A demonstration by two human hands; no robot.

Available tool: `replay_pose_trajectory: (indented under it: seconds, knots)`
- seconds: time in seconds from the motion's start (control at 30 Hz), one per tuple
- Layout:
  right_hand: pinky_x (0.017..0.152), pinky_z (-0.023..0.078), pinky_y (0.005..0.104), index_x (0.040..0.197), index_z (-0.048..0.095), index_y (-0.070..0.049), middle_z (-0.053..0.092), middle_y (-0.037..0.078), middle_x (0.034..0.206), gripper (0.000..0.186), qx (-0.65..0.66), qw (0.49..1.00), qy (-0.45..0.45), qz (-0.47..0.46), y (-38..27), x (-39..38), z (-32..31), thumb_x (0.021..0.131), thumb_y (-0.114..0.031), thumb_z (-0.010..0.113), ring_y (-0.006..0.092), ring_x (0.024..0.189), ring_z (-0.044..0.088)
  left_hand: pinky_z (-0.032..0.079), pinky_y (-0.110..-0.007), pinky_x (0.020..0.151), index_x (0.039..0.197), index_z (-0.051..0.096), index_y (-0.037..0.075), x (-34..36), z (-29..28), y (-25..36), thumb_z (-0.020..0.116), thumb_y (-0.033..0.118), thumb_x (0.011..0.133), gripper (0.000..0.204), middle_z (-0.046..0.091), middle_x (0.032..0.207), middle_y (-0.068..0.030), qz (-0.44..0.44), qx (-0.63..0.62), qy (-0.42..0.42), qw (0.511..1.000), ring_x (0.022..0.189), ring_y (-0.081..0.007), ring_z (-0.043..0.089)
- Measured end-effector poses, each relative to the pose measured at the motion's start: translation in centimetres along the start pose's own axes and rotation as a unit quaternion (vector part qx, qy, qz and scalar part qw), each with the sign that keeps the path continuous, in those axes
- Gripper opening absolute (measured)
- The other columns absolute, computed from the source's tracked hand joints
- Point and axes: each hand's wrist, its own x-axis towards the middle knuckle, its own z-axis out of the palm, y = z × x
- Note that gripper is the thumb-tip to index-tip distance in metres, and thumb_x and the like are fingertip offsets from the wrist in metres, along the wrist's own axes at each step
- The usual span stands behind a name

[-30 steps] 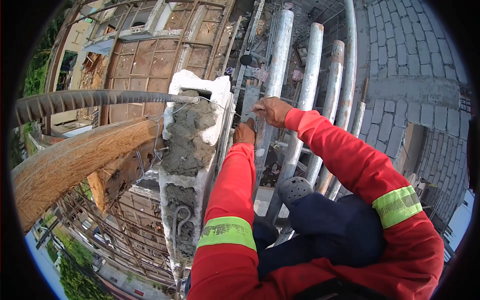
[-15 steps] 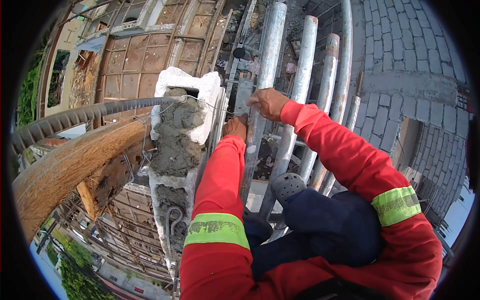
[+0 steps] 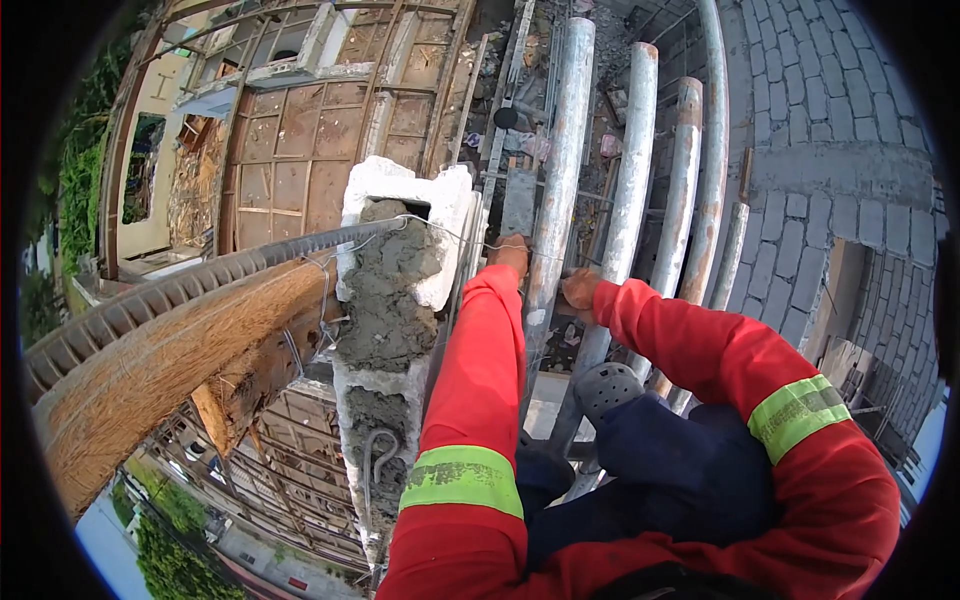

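Ahead of two red sleeves (image 3: 475, 370), on either side of a grey steel pipe (image 3: 562, 150), I see a person's bare hands, apart from each other. The left hand (image 3: 508, 255) is left of the pipe; its fingers are hidden, so I cannot tell how far open they are or whether they close on anything. A thin wire (image 3: 460, 238) reaches it from the left, from the end of a ribbed steel bar (image 3: 240, 262), and appears to continue across the pipe toward the right hand (image 3: 579, 290). That hand is at the pipe's right edge, its fingers unclear; I cannot tell whether they grip wire or pipe. Just beyond the left hand is a flat grey board (image 3: 518, 205). Left of the left hand stands a white hollow block (image 3: 437, 285) packed with rough mortar (image 3: 385, 270); farther left, a wooden post (image 3: 200, 340) slants beneath the bar. Right of the right hand, more pipes (image 3: 632, 160) run side by side. Below the right hand, toward the body, is a perforated grey shoe (image 3: 608, 390). Each sleeve has a lime-yellow band (image 3: 465, 478); its grey patches are too worn for me to make out as lettering.
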Motion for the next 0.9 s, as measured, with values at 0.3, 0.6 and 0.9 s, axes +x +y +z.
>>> replay_pose_trajectory:
  seconds: [0.3,0.6,0.9]
  knots:
    - [0.067,0.049,0.0425,0.094,0.058,-0.001,0.064,0.013,0.081,0.026,0.170,0.983,-0.001,0.069,1.6,4.6,9.0,0.082,-0.021,0.048,0.0295,0.070,0.062,0.046,-0.037,0.077,0.101,0.062,0.003,0.4,2.3,-2.1,0.052,0.011,0.080,0.025,0.061,0.101,-0.0188,-0.048,-0.228,-0.047,0.971,0.092,-0.0298,0.060]
    - [0.078,0.046,0.0425,0.097,0.058,-0.001,0.064,0.011,0.092,0.027,0.566,0.760,0.152,0.279,9.1,-1.3,20.8,0.088,-0.020,0.040,0.0264,0.080,0.061,0.046,-0.033,0.075,0.100,0.060,-0.001,-0.4,4.1,6.1,0.051,0.012,0.082,0.024,0.062,0.099,-0.0144,0.109,-0.566,-0.166,0.800,0.084,-0.0252,0.060]
    - [0.071,0.047,0.0322,0.094,0.057,0.001,0.063,0.012,0.087,0.023,0.476,0.834,0.108,0.257,-1.8,-2.3,1.0,0.081,-0.017,0.050,0.0229,0.077,0.062,0.048,-0.035,0.068,0.095,0.055,-0.005,-0.8,8.3,-2.7,0.048,0.019,0.084,0.028,0.059,0.083,-0.0135,-0.317,-0.693,0.047,0.646,0.072,-0.0257,0.058]
